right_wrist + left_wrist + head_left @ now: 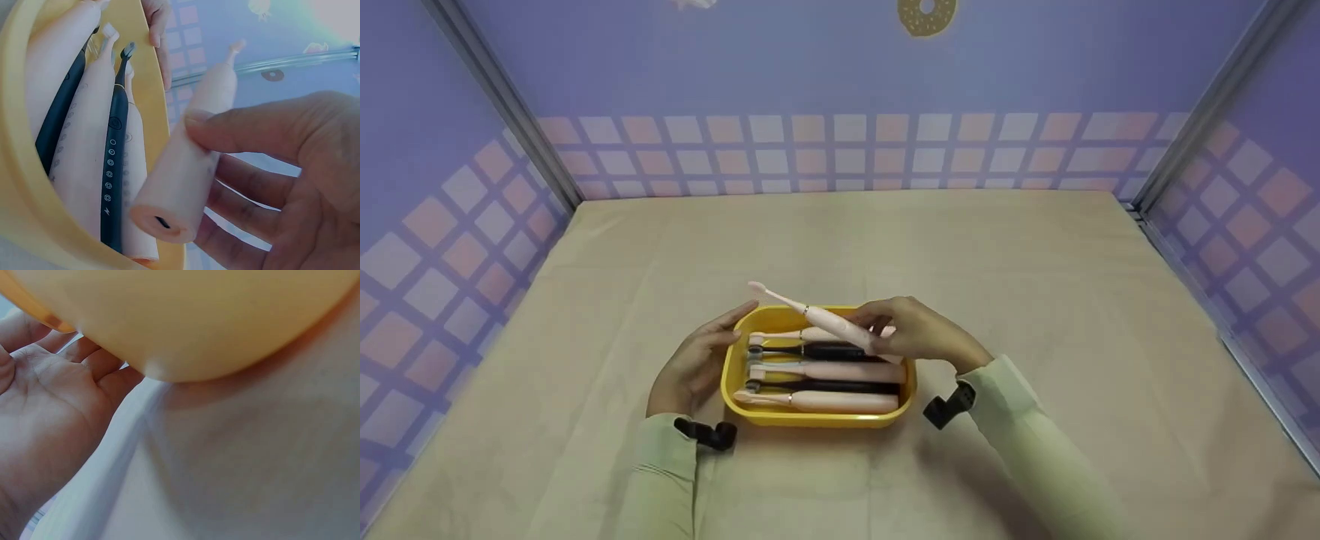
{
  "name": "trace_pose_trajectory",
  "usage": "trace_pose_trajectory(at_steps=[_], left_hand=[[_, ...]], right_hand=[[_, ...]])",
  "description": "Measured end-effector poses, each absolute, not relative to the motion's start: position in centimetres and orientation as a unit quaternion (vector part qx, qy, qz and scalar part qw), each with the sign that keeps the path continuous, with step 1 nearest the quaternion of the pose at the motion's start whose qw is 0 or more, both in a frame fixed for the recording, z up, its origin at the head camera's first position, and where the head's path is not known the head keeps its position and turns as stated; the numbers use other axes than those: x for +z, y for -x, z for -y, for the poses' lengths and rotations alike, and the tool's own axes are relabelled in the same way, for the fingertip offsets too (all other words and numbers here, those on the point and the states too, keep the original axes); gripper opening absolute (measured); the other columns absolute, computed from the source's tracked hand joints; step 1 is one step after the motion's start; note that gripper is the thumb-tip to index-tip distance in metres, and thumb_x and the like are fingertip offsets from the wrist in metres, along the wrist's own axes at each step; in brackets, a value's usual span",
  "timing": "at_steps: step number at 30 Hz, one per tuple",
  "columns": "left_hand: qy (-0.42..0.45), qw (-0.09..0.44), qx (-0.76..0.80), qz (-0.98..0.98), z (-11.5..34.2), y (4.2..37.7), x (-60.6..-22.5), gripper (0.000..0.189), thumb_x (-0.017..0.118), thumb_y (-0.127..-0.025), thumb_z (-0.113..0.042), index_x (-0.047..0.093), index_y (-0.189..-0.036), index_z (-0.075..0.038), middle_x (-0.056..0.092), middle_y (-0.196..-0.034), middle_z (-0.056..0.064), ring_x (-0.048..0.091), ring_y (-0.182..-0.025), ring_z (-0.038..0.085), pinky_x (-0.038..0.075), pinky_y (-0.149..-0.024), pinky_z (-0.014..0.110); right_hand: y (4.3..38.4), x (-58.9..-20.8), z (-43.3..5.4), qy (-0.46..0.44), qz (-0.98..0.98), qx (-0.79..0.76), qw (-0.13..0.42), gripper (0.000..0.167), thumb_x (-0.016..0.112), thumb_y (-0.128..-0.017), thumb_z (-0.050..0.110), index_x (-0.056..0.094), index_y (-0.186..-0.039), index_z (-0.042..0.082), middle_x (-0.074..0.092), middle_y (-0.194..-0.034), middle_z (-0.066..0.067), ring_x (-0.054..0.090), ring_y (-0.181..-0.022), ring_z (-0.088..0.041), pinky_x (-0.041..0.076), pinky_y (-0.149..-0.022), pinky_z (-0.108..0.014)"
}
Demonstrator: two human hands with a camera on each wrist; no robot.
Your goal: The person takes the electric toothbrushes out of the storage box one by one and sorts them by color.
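Observation:
My right hand (919, 330) holds a pale pink electric toothbrush (832, 324) by the lower handle, between thumb and fingers. The brush slants over the far side of a yellow plastic basin (819, 421), its head pointing up and left. In the right wrist view a dark slot shows in the base of this toothbrush (163, 220). At the basin's left end is my left hand (697, 360), its fingers touching the outer wall and rim. Inside the basin several toothbrushes lie side by side, pink ones (840, 401) alternating with black ones (115, 140), heads toward the left.
A beige cloth (840, 247) covers the table under the basin. Purple walls with a pink and white tile pattern (808, 161) stand at the back and both sides, with metal posts (502, 101) in the corners. Each wrist wears a small black camera (950, 406).

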State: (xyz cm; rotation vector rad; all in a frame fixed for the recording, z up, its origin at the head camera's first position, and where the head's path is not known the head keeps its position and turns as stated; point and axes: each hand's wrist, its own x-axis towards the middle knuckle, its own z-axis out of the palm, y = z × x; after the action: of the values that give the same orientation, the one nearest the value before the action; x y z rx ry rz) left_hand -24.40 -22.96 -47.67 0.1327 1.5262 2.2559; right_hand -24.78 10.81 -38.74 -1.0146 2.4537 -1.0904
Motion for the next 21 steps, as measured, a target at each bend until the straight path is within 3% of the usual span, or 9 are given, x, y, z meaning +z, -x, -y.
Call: trace_pose_trajectory(at_steps=[9, 21], left_hand=[[-0.04, 0.206, 0.807, -0.552, 23.1, 24.3, -47.8, 0.056, 0.046, -0.097, -0.004, 0.033, -0.151, -0.014, 0.034, -0.153, 0.007, 0.046, -0.133, 0.02, 0.043, -0.106, 0.034], [-0.055, 0.21, 0.811, -0.543, 23.1, 24.2, -47.6, 0.055, 0.044, -0.099, -0.004, 0.031, -0.152, -0.012, 0.042, -0.147, 0.006, 0.05, -0.129, 0.02, 0.044, -0.105, 0.033]], right_hand=[[25.3, -39.0, -10.8, 0.271, -0.851, -0.444, 0.069, 0.043, 0.065, -0.082, 0.001, 0.066, -0.124, 0.013, 0.069, -0.104, -0.008, 0.062, -0.094, -0.023, 0.053, -0.08, -0.038], [26.9, -40.0, -11.2, 0.224, -0.819, -0.527, -0.014, 0.046, 0.069, -0.083, -0.001, 0.06, -0.128, 0.005, 0.068, -0.11, -0.018, 0.063, -0.099, -0.028, 0.056, -0.086, -0.041]])
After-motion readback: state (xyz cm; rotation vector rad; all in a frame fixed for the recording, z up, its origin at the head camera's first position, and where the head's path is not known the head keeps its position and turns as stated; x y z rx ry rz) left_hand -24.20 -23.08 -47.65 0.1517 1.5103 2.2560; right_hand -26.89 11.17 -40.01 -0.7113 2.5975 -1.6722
